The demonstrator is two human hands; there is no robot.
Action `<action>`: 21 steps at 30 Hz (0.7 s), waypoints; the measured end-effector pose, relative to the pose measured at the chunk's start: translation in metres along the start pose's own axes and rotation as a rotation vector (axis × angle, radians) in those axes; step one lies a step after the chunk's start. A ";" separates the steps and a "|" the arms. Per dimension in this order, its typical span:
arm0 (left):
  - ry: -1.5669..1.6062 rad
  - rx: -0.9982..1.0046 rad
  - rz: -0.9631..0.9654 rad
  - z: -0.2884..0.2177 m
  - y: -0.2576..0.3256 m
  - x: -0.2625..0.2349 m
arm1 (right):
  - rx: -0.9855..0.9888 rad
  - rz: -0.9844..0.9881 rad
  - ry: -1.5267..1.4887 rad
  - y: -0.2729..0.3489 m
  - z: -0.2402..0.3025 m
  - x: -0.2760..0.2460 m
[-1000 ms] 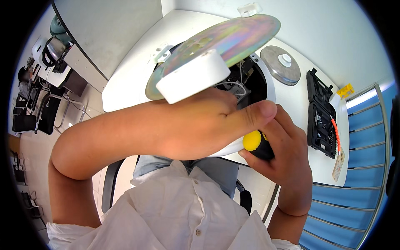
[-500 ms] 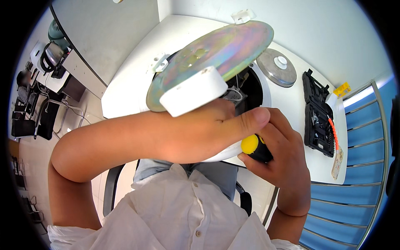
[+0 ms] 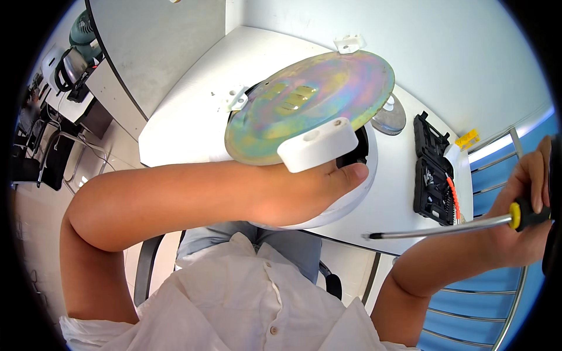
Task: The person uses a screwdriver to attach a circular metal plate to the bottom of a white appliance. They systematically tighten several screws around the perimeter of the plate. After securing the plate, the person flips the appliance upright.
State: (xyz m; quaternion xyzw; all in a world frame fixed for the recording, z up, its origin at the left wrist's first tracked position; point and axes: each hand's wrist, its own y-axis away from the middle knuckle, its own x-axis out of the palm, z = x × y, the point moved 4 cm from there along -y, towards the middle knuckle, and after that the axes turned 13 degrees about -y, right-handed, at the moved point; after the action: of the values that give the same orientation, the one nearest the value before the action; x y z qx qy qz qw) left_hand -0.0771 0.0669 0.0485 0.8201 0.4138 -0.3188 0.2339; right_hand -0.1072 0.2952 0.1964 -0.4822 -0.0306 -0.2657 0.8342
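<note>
My left hand (image 3: 304, 190) grips the near rim of a round white appliance body (image 3: 351, 196) lying on the white table (image 3: 187, 128). An iridescent metal disc (image 3: 310, 102) with a white plastic bracket (image 3: 317, 144) is tilted up over the body's opening. My right hand (image 3: 524, 202) is out at the right edge of the view, closed on the yellow and black handle of a long screwdriver (image 3: 439, 227). Its metal shaft points left toward the body, with the tip apart from it.
A black open tool case (image 3: 432, 169) lies on the table's right part beside a small yellow piece (image 3: 467, 139). A round grey metal plate (image 3: 391, 117) sits behind the disc. Small white brackets (image 3: 349, 42) lie on the table. Blue slats with a metal rail (image 3: 503, 292) run at the right.
My right hand has pulled the screwdriver away from the appliance, out to the right. The iridescent disc now stands tilted further over the opening, and my left hand stays on the rim.
</note>
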 end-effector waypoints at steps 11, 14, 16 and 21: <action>0.166 -0.016 -0.061 -0.004 0.005 -0.004 | -0.018 0.002 -0.034 0.012 -0.054 0.005; 0.167 -0.017 -0.061 -0.002 0.004 -0.003 | -0.017 0.015 -0.021 0.009 -0.061 0.009; 0.163 -0.014 -0.081 -0.001 0.003 -0.002 | -0.019 0.019 -0.019 0.009 -0.063 0.009; 0.152 -0.004 -0.098 -0.001 0.003 -0.002 | -0.026 0.037 -0.003 0.009 -0.070 0.010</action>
State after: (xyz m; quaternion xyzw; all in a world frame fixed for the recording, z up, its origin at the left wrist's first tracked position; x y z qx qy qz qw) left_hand -0.0755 0.0647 0.0507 0.8201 0.4705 -0.2661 0.1875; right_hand -0.1082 0.2374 0.1553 -0.4941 -0.0195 -0.2500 0.8325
